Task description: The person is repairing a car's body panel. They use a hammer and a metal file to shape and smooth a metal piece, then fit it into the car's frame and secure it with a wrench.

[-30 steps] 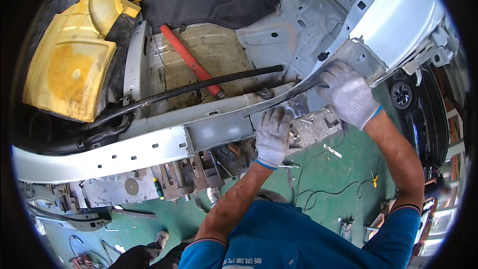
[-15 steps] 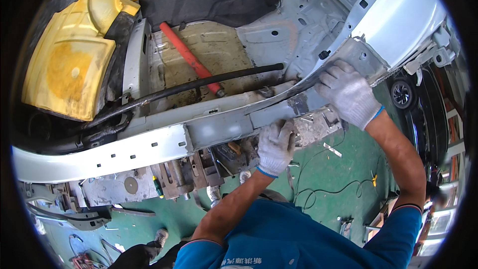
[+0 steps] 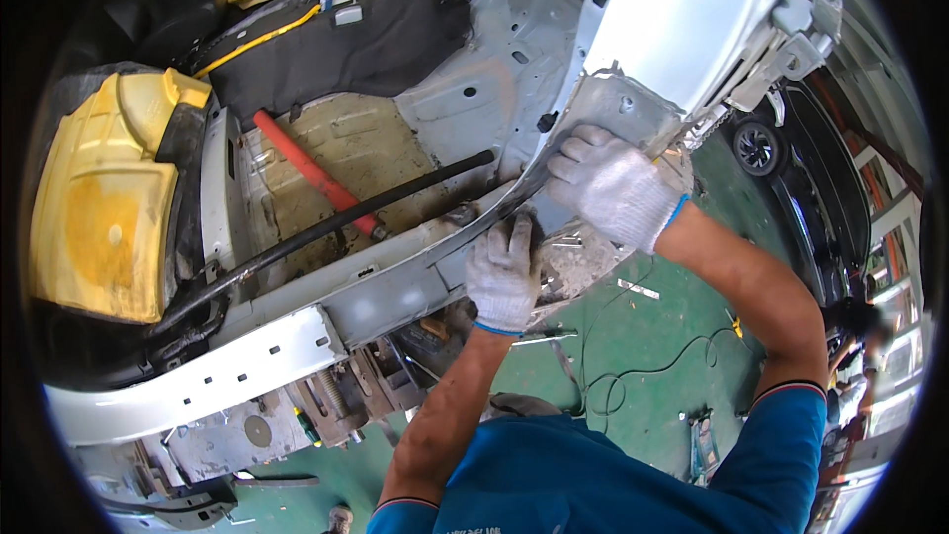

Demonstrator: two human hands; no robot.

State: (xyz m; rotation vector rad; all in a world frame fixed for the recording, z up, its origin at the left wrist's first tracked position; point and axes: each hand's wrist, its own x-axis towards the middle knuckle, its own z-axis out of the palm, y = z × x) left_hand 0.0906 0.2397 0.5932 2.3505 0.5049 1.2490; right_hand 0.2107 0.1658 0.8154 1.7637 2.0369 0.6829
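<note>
Both hands wear white knit gloves and are at the grey repair section of a car's door sill (image 3: pixel 395 292). My left hand (image 3: pixel 502 275) lies with stretched fingers against the sill's outer face, beside a dark rough patch; nothing shows in it. To its right, my right hand (image 3: pixel 613 188) has bent fingers hooked over the sill's upper edge, where it curves up into the bare grey pillar base (image 3: pixel 638 99). The undersides of its fingers are hidden. A painted white sill end (image 3: pixel 198 376) adjoins the grey section at the left.
A red tube (image 3: pixel 311 168) and a long black bar (image 3: pixel 386 200) lie across the car floor. Yellow foam (image 3: pixel 104 213) fills the left side. Metal clamp parts (image 3: pixel 341 396) and a screwdriver (image 3: pixel 307 425) sit below the sill. A cable (image 3: pixel 647 373) crosses the green floor; a black car (image 3: pixel 811 198) stands right.
The view has shifted right, so the car sits farther left and lower. My left hand has gone from curled fingers to fingers laid along the sill, closer to my right hand, which keeps its place.
</note>
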